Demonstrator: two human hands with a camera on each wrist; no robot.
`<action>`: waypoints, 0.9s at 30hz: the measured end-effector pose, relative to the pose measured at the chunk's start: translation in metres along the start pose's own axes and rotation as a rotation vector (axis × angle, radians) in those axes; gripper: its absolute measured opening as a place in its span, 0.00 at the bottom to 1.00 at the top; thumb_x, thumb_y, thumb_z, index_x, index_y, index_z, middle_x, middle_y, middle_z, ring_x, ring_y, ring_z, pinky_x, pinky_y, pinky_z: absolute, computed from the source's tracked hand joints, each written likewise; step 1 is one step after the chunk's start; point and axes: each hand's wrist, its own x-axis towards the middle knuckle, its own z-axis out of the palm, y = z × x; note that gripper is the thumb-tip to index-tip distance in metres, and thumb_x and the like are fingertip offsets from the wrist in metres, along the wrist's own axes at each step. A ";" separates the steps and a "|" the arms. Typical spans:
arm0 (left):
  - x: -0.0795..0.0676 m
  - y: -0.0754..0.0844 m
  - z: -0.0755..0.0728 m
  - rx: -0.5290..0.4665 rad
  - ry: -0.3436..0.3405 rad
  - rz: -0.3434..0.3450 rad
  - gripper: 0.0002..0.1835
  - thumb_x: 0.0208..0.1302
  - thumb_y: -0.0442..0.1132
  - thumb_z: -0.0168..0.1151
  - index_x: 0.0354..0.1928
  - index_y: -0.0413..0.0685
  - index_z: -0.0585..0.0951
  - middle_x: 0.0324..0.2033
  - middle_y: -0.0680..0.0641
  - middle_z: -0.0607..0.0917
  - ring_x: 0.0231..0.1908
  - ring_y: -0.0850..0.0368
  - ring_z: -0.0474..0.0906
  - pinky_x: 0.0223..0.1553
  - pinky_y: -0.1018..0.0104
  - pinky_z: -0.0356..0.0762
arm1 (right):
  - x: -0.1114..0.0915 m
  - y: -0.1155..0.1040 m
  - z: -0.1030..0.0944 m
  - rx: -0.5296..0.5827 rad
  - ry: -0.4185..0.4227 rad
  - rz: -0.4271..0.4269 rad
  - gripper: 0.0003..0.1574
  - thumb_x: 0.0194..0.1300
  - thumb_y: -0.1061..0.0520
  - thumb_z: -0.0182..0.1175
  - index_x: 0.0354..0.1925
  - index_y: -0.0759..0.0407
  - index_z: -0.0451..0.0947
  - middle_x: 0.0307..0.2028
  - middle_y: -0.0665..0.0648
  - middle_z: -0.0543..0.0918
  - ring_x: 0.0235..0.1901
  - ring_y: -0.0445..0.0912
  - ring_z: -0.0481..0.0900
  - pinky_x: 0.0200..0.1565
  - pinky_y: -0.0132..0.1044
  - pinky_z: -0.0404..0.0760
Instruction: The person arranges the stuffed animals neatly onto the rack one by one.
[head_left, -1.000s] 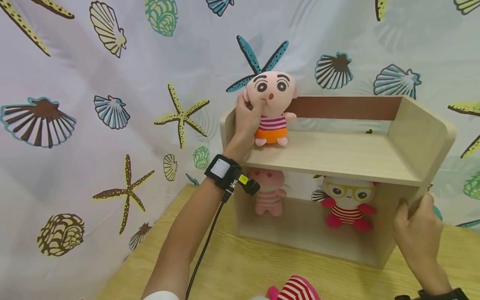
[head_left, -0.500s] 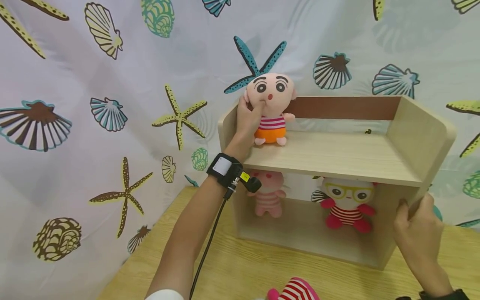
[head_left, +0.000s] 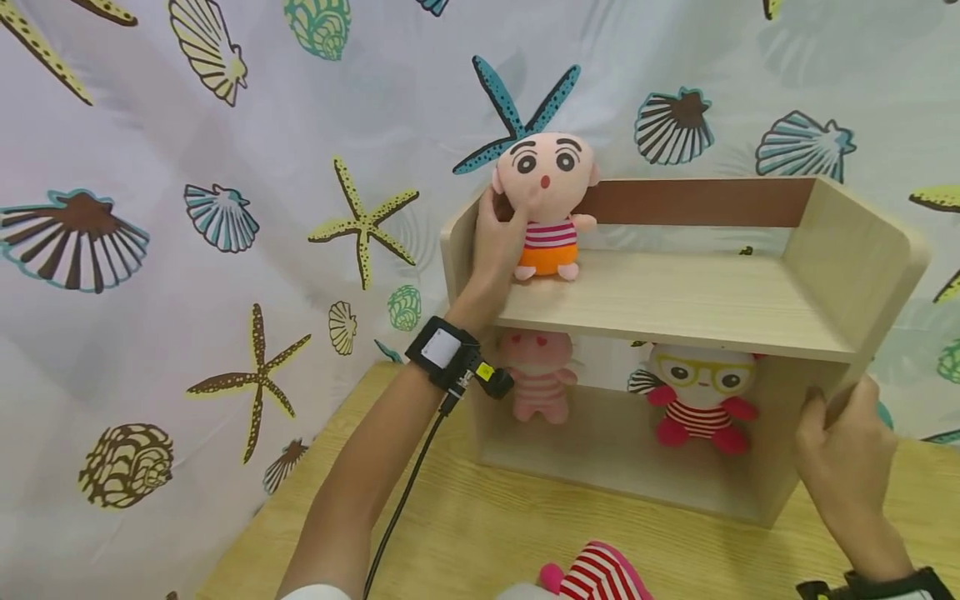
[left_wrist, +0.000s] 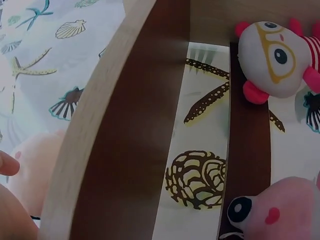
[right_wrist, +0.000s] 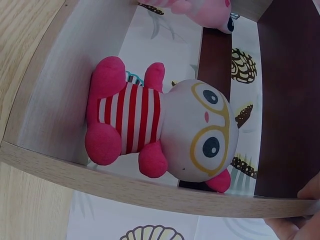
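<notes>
A plush doll (head_left: 549, 179) with a pale head, striped top and orange shorts sits upright on the upper board of a two-tier wooden shelf (head_left: 690, 304), at its left end. My left hand (head_left: 495, 250) holds the doll's head from the left, thumb at its cheek; the other fingers are partly hidden behind the head. My right hand (head_left: 851, 458) grips the shelf's right side panel, thumb in front. Below, a pink striped plush toy (head_left: 542, 387) sits at the left, and a plush toy with yellow glasses (head_left: 701, 400) sits at the right.
Another plush toy with red and white stripes (head_left: 603, 573) lies on the wooden table (head_left: 420, 533), cut off by the bottom edge. A patterned curtain (head_left: 285, 150) hangs behind. A black cable (head_left: 408, 496) runs along my left forearm.
The head view has shifted slightly, so the shelf appears a little higher. My left thumb seems to press less deeply into the doll's cheek. My right hand keeps its place on the panel.
</notes>
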 end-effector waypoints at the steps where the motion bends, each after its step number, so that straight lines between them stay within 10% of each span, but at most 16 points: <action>1: -0.003 0.000 -0.001 0.020 0.005 0.005 0.33 0.72 0.52 0.58 0.74 0.58 0.60 0.62 0.58 0.73 0.58 0.64 0.70 0.61 0.71 0.68 | 0.000 0.000 0.000 -0.001 0.002 0.005 0.24 0.66 0.62 0.52 0.54 0.81 0.67 0.33 0.84 0.76 0.28 0.81 0.74 0.13 0.35 0.64; 6: -0.024 0.006 -0.011 0.116 0.014 0.047 0.35 0.73 0.39 0.52 0.78 0.49 0.53 0.74 0.54 0.61 0.71 0.61 0.57 0.70 0.66 0.55 | 0.001 -0.002 0.002 0.005 0.009 0.022 0.24 0.67 0.61 0.51 0.54 0.80 0.66 0.35 0.85 0.76 0.32 0.82 0.74 0.22 0.70 0.67; 10: -0.045 0.011 -0.019 0.211 0.002 0.132 0.33 0.71 0.34 0.52 0.76 0.43 0.56 0.74 0.48 0.61 0.72 0.58 0.56 0.70 0.61 0.57 | 0.001 -0.001 0.001 0.002 0.004 0.038 0.24 0.66 0.61 0.51 0.52 0.81 0.66 0.33 0.85 0.76 0.30 0.82 0.73 0.15 0.58 0.66; 20: -0.091 0.016 -0.040 0.426 -0.166 0.693 0.23 0.62 0.26 0.55 0.61 0.32 0.71 0.61 0.36 0.74 0.64 0.46 0.65 0.69 0.59 0.57 | -0.001 -0.003 0.001 -0.001 0.014 0.035 0.23 0.66 0.61 0.51 0.51 0.81 0.67 0.31 0.86 0.76 0.28 0.83 0.73 0.14 0.59 0.64; 27: -0.136 0.011 -0.063 0.456 -0.390 0.663 0.23 0.60 0.21 0.58 0.59 0.39 0.77 0.60 0.41 0.77 0.62 0.50 0.70 0.63 0.64 0.68 | -0.002 -0.003 0.001 -0.015 0.023 0.035 0.22 0.66 0.60 0.52 0.49 0.80 0.67 0.31 0.85 0.76 0.28 0.83 0.72 0.17 0.65 0.63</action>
